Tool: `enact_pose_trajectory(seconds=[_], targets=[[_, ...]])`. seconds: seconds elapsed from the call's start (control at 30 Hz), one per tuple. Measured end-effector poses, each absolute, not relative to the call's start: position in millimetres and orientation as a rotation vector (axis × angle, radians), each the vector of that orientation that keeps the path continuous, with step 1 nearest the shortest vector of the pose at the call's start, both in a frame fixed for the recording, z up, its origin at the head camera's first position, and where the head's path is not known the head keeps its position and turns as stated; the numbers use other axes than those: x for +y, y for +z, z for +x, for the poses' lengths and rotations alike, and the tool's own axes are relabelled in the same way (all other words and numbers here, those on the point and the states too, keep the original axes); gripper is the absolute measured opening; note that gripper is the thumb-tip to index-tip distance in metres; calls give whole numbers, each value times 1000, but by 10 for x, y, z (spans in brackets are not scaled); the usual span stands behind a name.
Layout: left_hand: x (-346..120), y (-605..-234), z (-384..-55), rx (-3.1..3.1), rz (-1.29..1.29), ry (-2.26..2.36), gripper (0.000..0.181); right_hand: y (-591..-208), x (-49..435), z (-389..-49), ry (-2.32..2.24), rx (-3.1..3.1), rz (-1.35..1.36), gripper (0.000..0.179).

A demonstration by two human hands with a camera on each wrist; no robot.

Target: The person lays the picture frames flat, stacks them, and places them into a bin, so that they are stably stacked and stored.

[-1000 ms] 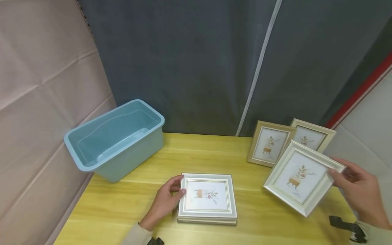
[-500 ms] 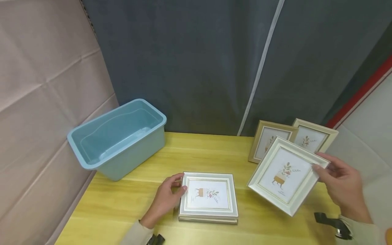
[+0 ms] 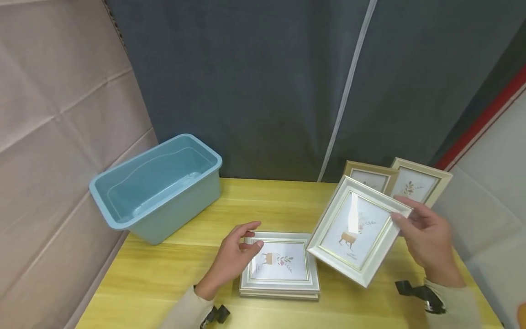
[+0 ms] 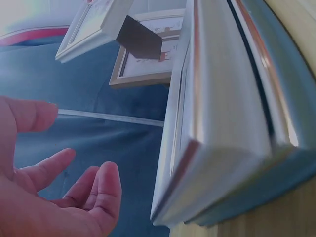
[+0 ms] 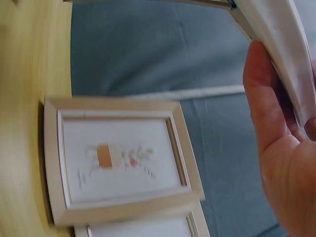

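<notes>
My right hand point(image 3: 427, 242) pinches a silver-white picture frame point(image 3: 355, 249) by its right edge, thumb on the front and fingers behind. The frame hangs tilted, its lower left side overlapping a flat stack of picture frames point(image 3: 279, 285) in the head view. Glare crosses its printed plant picture. My left hand point(image 3: 232, 258) hovers at the stack's left edge, fingers loosely bent and holding nothing. In the left wrist view that hand point(image 4: 69, 192) is apart from the stacked frames point(image 4: 227, 98). The right wrist view shows the held frame point(image 5: 281, 44) edge-on.
Behind the held frame, a tan picture frame point(image 3: 390, 172) and a cream one point(image 3: 441, 180) stand at the back right. A blue plastic bin point(image 3: 176, 205) is at the back left of the yellow wooden table point(image 3: 164, 278). Dark curtain point(image 3: 246, 91) closes off the back.
My right hand has carried the held picture frame leftward, up to the stack, and it now covers more of the tan frame. My left hand has lifted off the stack's left edge.
</notes>
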State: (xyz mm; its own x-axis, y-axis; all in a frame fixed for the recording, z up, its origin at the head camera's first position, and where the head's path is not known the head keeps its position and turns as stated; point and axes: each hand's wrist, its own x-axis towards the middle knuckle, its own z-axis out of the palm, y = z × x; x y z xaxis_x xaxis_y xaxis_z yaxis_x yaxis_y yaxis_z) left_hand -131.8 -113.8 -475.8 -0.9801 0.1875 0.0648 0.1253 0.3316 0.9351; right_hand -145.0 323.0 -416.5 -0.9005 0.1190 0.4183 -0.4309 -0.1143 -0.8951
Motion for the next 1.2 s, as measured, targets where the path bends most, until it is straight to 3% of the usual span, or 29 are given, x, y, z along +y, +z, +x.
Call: enact_pose_trajectory(seconds=[0.13, 0.73, 1.0, 1.2], targets=[[-1064, -4693, -1361, 2441, 367, 1789, 51, -4183, 3107, -1493, 2149, -1771, 489, 41], [-863, -4596, -1526, 2061, 821, 1893, 58, -4259, 2519, -1537, 2215, -1903, 527, 37], [-799, -4612, -1531, 1815, 829, 1893, 58, -4308, 2394, -1590, 2280, -1886, 617, 37], [-772, -4606, -1517, 1862, 761, 1887, 57, -4352, 2382, -1621, 2232, -1938, 500, 34]])
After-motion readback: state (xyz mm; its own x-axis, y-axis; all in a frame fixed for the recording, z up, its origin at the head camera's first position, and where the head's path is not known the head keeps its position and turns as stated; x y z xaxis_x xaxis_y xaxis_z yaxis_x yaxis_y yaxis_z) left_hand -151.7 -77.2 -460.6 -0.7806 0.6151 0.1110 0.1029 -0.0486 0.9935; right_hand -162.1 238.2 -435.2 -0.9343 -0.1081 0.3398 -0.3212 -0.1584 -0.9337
